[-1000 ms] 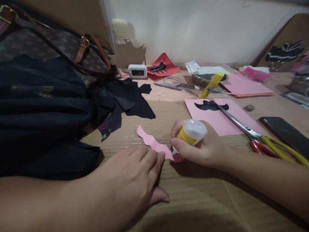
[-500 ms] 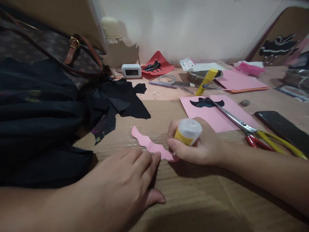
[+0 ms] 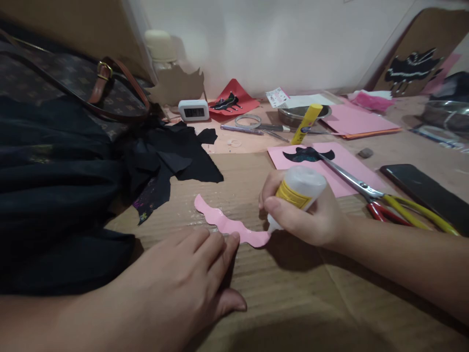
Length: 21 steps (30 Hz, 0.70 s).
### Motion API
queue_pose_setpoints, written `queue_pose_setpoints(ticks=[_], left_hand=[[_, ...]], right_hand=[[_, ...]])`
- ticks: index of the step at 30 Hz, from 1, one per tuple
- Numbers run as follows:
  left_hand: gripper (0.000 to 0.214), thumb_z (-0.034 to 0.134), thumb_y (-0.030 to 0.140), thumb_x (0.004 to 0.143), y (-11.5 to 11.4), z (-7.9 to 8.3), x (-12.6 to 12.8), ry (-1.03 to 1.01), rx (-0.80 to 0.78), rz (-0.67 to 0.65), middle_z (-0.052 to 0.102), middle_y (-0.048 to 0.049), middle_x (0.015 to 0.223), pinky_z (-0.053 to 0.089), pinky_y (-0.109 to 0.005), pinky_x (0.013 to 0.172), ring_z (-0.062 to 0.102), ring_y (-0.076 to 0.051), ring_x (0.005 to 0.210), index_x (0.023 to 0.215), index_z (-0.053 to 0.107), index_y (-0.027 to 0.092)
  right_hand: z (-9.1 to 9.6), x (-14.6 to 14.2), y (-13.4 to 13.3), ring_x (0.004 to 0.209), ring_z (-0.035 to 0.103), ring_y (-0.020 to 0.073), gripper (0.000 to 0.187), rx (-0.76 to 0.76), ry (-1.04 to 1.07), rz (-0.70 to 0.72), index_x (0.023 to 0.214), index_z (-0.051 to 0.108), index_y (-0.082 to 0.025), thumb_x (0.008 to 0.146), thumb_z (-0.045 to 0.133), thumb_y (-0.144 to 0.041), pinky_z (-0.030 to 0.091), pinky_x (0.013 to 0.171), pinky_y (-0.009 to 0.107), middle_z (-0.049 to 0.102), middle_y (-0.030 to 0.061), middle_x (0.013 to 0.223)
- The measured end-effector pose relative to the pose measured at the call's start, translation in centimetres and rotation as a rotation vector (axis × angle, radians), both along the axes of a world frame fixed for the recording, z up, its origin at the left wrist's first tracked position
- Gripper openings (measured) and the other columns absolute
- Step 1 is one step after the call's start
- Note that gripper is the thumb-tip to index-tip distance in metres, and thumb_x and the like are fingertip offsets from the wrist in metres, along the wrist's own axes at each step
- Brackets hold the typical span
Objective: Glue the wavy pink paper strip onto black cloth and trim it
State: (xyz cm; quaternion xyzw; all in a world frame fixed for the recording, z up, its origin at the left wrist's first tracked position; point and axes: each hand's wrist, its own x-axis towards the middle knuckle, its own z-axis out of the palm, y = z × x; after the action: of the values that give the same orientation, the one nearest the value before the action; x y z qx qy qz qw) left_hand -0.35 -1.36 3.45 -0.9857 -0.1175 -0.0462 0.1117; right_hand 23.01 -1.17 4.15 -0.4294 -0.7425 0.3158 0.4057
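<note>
A wavy pink paper strip [image 3: 229, 225] lies on brown corrugated cardboard [image 3: 286, 303]. My left hand [image 3: 198, 269] rests flat beside it, fingertips pressing the strip's lower edge, thumb stretched apart. In my right hand [image 3: 304, 210] is a white glue bottle [image 3: 306, 181] with a yellow label, tilted nozzle down. Its tip meets the strip's right end. Behind that hand, a black paper cutout [image 3: 306, 155] lies on a pink sheet [image 3: 351, 166], and the blades of the scissors [image 3: 361, 187] reach over it. Shiny wet traces show on the cardboard near the strip's left end.
Black fabric [image 3: 62, 195] and black scraps [image 3: 190, 156] spread along the left. A phone [image 3: 421, 190] lies at right. Farther back are a glue stick [image 3: 308, 122], a digital clock [image 3: 194, 111], a metal bowl [image 3: 289, 116] and stacked pink paper [image 3: 361, 119].
My right hand has shifted slightly right with the glue bottle, uncovering the strip's right end. The bottle leans more to the right. My left hand still presses the strip.
</note>
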Motion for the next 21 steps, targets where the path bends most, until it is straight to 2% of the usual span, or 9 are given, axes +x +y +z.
queue_pose_setpoints(ticks=[6, 11, 14, 21], left_hand=[[0.062, 0.049, 0.051, 0.101, -0.01, -0.19, -0.09, 0.001, 0.018, 0.006, 0.074, -0.0170, 0.099, 0.055, -0.041, 0.068, 0.065, -0.028, 0.079, 0.131, 0.062, -0.002], [0.057, 0.050, 0.052, 0.101, 0.04, 0.09, 0.10, 0.012, 0.032, 0.021, 0.075, -0.0155, 0.097, 0.056, -0.040, 0.068, 0.067, -0.027, 0.079, 0.123, 0.069, 0.003], [0.058, 0.056, 0.053, 0.097, 0.02, 0.31, 0.17, 0.027, 0.031, 0.000, 0.076, -0.0172, 0.098, 0.057, -0.040, 0.068, 0.068, -0.028, 0.081, 0.121, 0.071, 0.002], [0.062, 0.060, 0.053, 0.095, 0.19, 0.17, 0.31, 0.001, 0.022, 0.006, 0.076, -0.0179, 0.095, 0.058, -0.043, 0.068, 0.068, -0.030, 0.079, 0.124, 0.069, -0.002]], right_hand=[[-0.22, -0.22, -0.02, 0.051, 0.053, 0.0098, 0.021, -0.010, 0.091, 0.020, 0.068, 0.054, -0.020, 0.085, 0.065, -0.023, 0.042, 0.048, 0.021, 0.057, -0.0030, 0.057], [-0.39, -0.38, 0.01, 0.048, 0.053, 0.0106, 0.028, -0.091, -0.039, 0.033, 0.064, 0.051, -0.020, 0.086, 0.064, -0.032, 0.036, 0.046, 0.023, 0.058, -0.0024, 0.053], [-0.46, -0.52, 0.01, 0.047, 0.052, 0.0115, 0.029, -0.112, -0.103, 0.010, 0.065, 0.051, -0.020, 0.086, 0.063, -0.037, 0.032, 0.045, 0.024, 0.060, -0.0010, 0.052], [-0.29, -0.61, 0.11, 0.046, 0.051, 0.0113, 0.023, -0.095, -0.124, 0.006, 0.066, 0.054, -0.019, 0.085, 0.061, -0.031, 0.030, 0.044, 0.025, 0.061, -0.0009, 0.051]])
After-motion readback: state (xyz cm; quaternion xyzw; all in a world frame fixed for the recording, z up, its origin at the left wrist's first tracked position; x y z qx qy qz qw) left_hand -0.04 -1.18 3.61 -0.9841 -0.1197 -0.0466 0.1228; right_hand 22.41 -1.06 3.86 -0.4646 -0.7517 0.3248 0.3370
